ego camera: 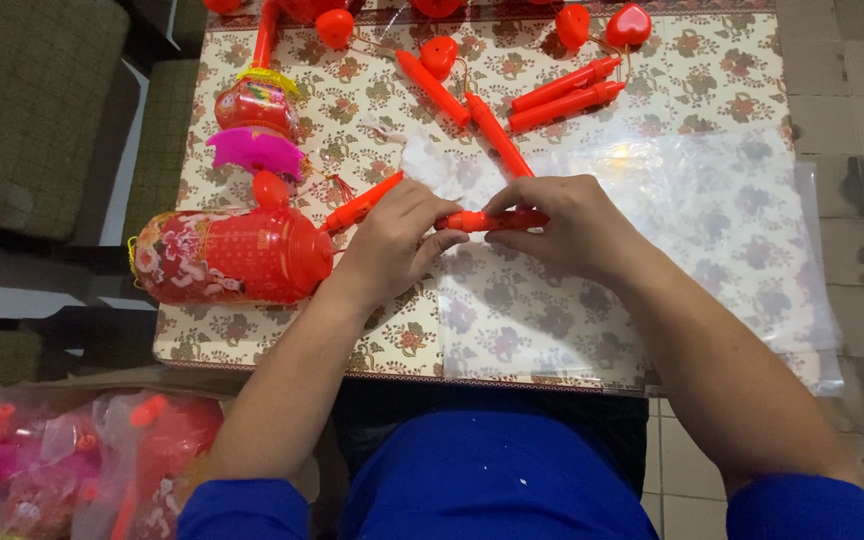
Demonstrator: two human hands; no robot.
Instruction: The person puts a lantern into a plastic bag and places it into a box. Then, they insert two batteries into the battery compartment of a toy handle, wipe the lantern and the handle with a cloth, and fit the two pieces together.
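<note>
Both of my hands meet over the middle of a small table [732, 90] covered with a flowered cloth. My left hand [392, 240] and my right hand [552, 225] pinch the two ends of a red-orange plastic stick [492, 219] held level just above the cloth. A big red lantern [232, 255] with flower print lies on its side left of my left hand, touching another orange stick [357, 208]. A clear plastic bag [712, 230] lies flat under and right of my right hand.
Several loose orange sticks [567, 95] and red heart-shaped pieces [630, 24] lie at the table's far side. A smaller lantern with a pink frill [255, 150] stands at the left. Bagged lanterns [72, 460] sit on the floor at lower left, beside a padded seat [27, 110].
</note>
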